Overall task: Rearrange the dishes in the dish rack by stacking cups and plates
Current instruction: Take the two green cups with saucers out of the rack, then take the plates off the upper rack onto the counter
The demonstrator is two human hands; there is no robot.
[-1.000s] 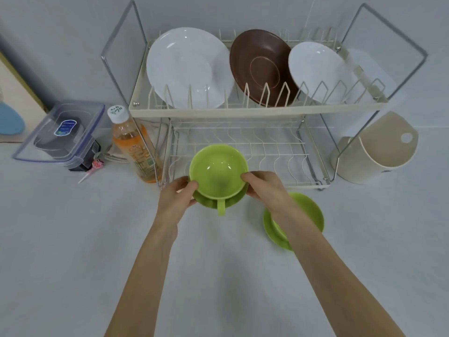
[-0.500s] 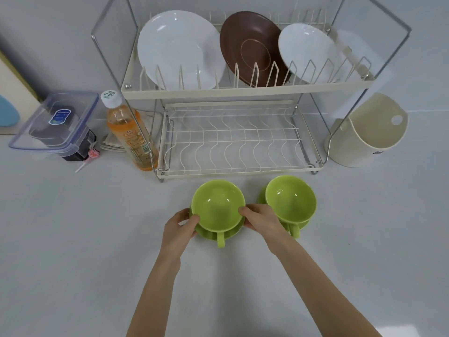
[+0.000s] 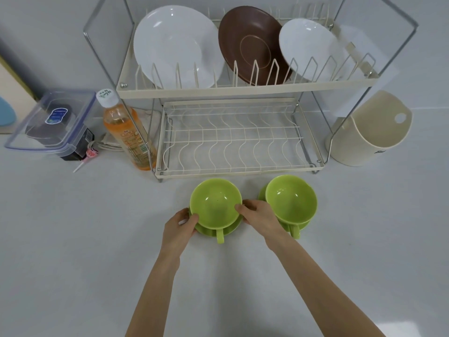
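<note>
A green cup (image 3: 215,203) sits on a green saucer (image 3: 206,230) on the white counter, just in front of the dish rack (image 3: 243,91). My left hand (image 3: 181,224) grips the saucer's left edge and my right hand (image 3: 260,215) grips its right edge beside the cup. A second green cup (image 3: 291,199) on its own saucer (image 3: 261,194) stands right next to it. On the rack's upper tier stand a large white plate (image 3: 173,46), a brown plate (image 3: 254,45) and a smaller white plate (image 3: 307,48). The lower tier (image 3: 233,139) holds nothing.
An orange drink bottle (image 3: 126,132) stands against the rack's left side. Further left is a clear lidded container (image 3: 52,121) over a dark box, with a pink-tipped stick (image 3: 86,158) beside it. A cream utensil holder (image 3: 369,128) hangs at the rack's right.
Both hands carried the green cup and saucer from the lower tier's front edge down onto the counter, beside the second cup. In the last half second they barely moved.
</note>
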